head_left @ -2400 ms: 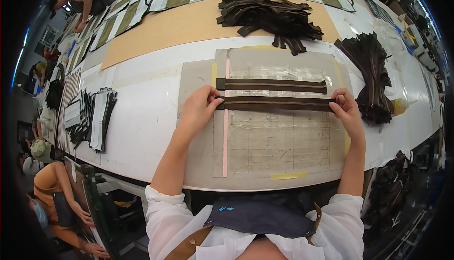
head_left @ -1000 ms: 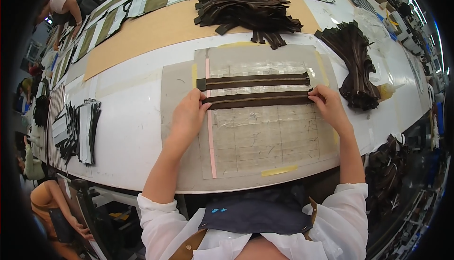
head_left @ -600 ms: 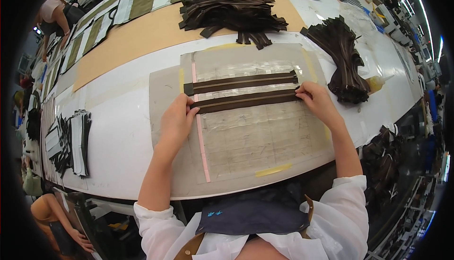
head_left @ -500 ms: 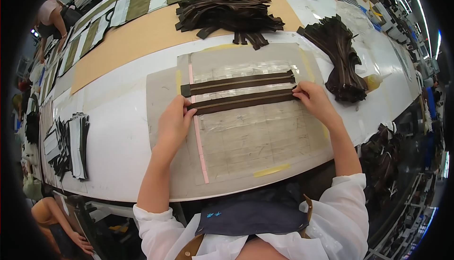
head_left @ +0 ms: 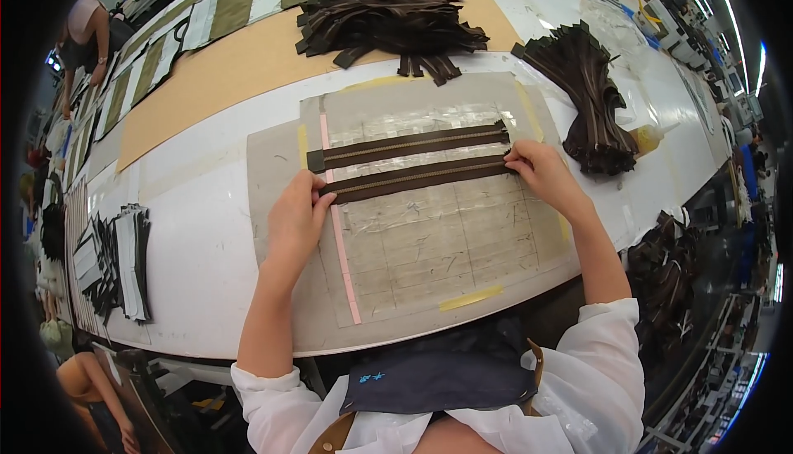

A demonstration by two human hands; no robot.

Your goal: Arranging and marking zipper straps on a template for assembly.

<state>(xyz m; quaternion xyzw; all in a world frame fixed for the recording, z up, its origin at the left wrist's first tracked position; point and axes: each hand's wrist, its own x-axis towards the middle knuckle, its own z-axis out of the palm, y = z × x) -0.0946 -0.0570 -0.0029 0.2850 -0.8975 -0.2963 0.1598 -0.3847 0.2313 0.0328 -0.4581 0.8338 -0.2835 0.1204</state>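
Zipper (head_left: 417,179) is stretching across the grey board (head_left: 421,251) at the centre of the frame, just below a second zipper (head_left: 413,145), seemingly being held at both ends to keep it straight. The left hand (head_left: 297,212) is clamping its left end in a close pinch; the right hand (head_left: 543,175) is likewise pinching its right end

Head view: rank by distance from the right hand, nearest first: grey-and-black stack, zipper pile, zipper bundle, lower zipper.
1. Lower zipper: right end at the right hand.
2. Zipper bundle: beyond the hand, rightward.
3. Zipper pile: farther out, leftward.
4. Grey-and-black stack: far left.
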